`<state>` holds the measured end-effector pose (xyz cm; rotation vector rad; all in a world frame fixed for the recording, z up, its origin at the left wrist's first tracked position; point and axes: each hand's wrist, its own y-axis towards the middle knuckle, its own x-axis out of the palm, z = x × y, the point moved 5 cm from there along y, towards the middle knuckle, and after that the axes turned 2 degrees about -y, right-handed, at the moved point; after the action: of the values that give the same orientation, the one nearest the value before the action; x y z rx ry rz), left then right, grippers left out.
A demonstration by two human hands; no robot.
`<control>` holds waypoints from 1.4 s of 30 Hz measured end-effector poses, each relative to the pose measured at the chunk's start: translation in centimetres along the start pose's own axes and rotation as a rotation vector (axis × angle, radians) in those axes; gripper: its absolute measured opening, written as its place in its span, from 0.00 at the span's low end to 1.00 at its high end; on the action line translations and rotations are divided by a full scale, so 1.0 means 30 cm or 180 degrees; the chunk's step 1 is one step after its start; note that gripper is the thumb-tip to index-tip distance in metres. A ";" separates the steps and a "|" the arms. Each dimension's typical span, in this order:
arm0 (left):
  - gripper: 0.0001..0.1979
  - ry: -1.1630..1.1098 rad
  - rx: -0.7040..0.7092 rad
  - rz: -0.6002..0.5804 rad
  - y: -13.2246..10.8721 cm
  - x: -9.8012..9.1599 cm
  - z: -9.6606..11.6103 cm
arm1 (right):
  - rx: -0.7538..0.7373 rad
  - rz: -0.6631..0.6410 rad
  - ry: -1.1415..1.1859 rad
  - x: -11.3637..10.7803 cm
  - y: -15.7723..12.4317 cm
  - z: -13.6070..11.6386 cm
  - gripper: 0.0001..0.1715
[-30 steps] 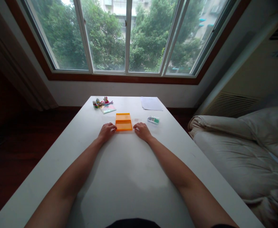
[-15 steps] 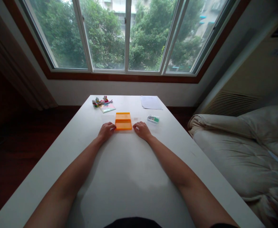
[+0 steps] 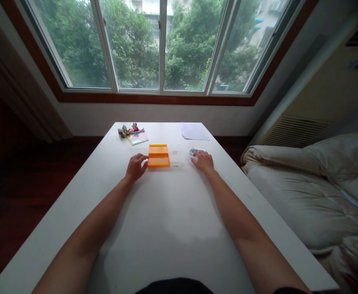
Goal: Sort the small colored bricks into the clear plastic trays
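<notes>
An orange open box [image 3: 158, 161], hinged across its middle, lies on the white table. Beside its left edge is my left hand [image 3: 136, 167], thumb and fingers apart and nothing in them. My right hand [image 3: 203, 161] rests over a small clear case [image 3: 192, 150] with dark bits inside, covering most of it; its fingers are spread, and I see no firm hold. A clear plastic tray [image 3: 175, 154] sits right of the orange box, with a small dark piece [image 3: 175, 166] toward its near side. Another faint clear part [image 3: 138, 151] shows left of the box.
Small colourful figurines [image 3: 126, 130] stand at the table's far left, by a pastel square card [image 3: 138, 139]. White paper sheets [image 3: 194, 131] lie at the far right. A padded beige seat [image 3: 289, 183] is right of the table; a window [image 3: 163, 49] is beyond.
My right hand has moved right, from beside the orange box to over the small clear case. The left hand's fingers have spread and drawn slightly off the orange box's corner.
</notes>
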<state>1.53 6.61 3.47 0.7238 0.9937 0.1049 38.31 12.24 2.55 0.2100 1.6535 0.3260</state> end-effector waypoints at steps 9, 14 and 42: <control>0.12 0.0025 0.0199 0.0045 0.006 -0.009 0.069 | 0.0120 -0.0098 0.0079 0.015 -0.007 -0.007 0.22; 0.12 -0.0265 0.0289 0.0049 0.008 -0.013 0.136 | 0.0262 0.0843 0.0709 -0.054 -0.016 -0.006 0.19; 0.31 -0.1410 -0.1142 0.0120 -0.018 0.030 0.238 | -0.1638 0.0409 0.1600 -0.114 -0.214 -0.488 0.22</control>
<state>7.58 2.92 4.87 0.4089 0.5174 0.1439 24.50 3.79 4.87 -0.1704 1.9839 0.9458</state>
